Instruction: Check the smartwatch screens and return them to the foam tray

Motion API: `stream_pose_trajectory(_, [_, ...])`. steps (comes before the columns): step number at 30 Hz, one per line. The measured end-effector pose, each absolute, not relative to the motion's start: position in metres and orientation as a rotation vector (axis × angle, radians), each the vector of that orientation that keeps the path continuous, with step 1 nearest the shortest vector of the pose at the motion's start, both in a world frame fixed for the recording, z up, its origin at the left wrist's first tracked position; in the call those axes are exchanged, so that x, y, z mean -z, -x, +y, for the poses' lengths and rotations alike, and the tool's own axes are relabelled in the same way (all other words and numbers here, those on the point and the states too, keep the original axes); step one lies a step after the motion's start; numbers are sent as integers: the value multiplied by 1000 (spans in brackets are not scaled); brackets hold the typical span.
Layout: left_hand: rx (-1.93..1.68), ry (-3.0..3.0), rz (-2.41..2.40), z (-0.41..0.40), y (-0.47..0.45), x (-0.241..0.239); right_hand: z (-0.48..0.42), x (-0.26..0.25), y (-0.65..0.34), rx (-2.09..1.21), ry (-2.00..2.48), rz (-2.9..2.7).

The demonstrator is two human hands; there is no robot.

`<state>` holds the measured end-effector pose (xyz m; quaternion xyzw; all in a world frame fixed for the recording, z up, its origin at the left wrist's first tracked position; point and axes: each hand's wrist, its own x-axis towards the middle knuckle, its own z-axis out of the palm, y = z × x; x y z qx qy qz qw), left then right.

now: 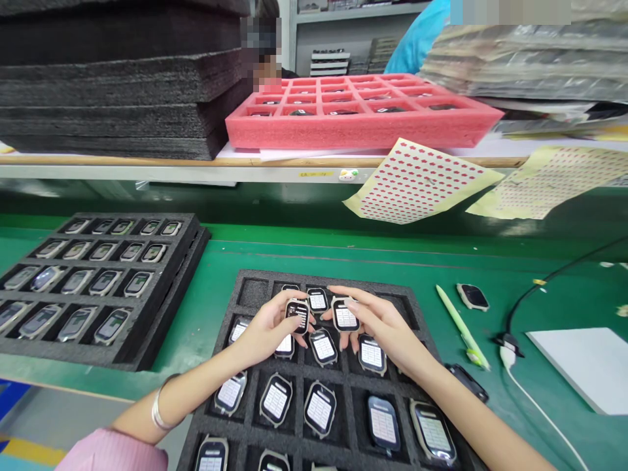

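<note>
Over a black foam tray [255, 445] of lit smartwatches, each of my hands grips one strapless watch. My left hand [269, 327] is closed around a smartwatch [300, 310] whose dark screen shows some text, its thumb on the glass. In my right hand [377, 320] is another smartwatch [345, 316] with a white list on its screen; the thumb lies on its upper edge. Between and just beyond the hands, a watch [318, 299] sits in its pocket, and one nearer me [323, 347] lies tilted in its own. Parts of neighbouring pockets are hidden behind my hands.
At left stands a second foam tray [125, 340] filled with watches. A green pen [458, 320], a loose watch [472, 296], a white cable [508, 355] and a white box [583, 366] lie at right. On the shelf are a pink foam tray [363, 131] and stacked black foam [103, 124].
</note>
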<state>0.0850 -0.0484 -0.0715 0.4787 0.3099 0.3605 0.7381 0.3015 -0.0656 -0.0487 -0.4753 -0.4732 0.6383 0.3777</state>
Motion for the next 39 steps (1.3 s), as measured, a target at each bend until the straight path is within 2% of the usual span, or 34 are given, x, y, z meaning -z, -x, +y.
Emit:
stream_pose_trajectory(11, [-801, -1134, 724, -49, -86, 71, -66, 48, -301, -1626, 1221, -1211])
stream_pose_trajectory(23, [-811, -1651, 974, -48, -79, 67, -67, 45, -300, -1622, 1246, -1238])
stream_pose_trajectory(39, [-800, -1666, 999, -49, -79, 65, -65, 49, -302, -1638, 1213, -1225])
